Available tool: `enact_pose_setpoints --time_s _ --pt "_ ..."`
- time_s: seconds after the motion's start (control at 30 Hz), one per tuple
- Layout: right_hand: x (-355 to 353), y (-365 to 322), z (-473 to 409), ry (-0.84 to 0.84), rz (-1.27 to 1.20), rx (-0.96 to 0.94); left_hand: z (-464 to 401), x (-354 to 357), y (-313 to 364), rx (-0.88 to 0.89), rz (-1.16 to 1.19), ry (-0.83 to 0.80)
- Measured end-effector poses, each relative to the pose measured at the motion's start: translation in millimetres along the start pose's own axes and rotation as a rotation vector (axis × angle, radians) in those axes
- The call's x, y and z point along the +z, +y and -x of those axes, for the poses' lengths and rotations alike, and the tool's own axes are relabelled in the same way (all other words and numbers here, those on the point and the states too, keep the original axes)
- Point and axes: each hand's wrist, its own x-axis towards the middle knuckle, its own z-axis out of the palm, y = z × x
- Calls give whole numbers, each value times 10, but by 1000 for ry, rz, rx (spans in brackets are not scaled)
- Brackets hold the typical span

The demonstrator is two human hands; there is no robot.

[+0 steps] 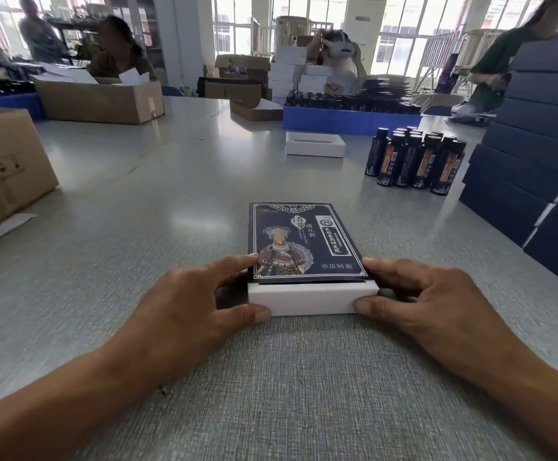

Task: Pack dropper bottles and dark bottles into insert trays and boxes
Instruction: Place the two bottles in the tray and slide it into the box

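Both hands are on the box at the centre of the grey textured tabletop (138, 227). The flat white cardboard box (312, 299) lies straight ahead at 12 o'clock, and a dark navy printed card with a costumed figure and white characters (301, 242) lies on top of it, its near edge set a little back from the box's front wall. The left hand (184, 314) holds the box's left end: thumb against the front corner, fingers curled to the card's left edge. The right hand (427, 304) mirrors it on the right end, thumb on the front corner, fingers touching the card's right edge. So the box sits squarely between the two hands, pinched at both ends.

At 1 o'clock, well apart, stands a cluster of dark upright bottles with orange-and-black labels (414, 161). Beyond them, nearer 12, lies an open shallow white tray (316, 144). At 2 to 3 o'clock rises a stack of navy blue flat boxes (537, 144), right at the tabletop's edge. A brown corrugated carton (4, 171) sits at 10 o'clock, another brown open carton (101, 99) further off at 11. A blue crate full of dark bottles (347, 119) stands at the far side. Nothing lies between the hands and the box.
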Motion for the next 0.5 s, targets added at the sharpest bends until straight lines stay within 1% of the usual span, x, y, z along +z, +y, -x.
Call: enact_pose_setpoints --time_s 0.13,0.27,0.37,0.5 --pt "-2 23 -7 23 3 -1 -17 10 -8 15 -6 22" --pt "-41 35 -18 -16 77 12 -23 -16 -36 18 46 -17" --pt "-32 44 -18 -41 117 13 -35 -33 -55 30 -3 -55" --pt "-16 21 -18 9 104 29 -61 -40 -16 40 31 -38"
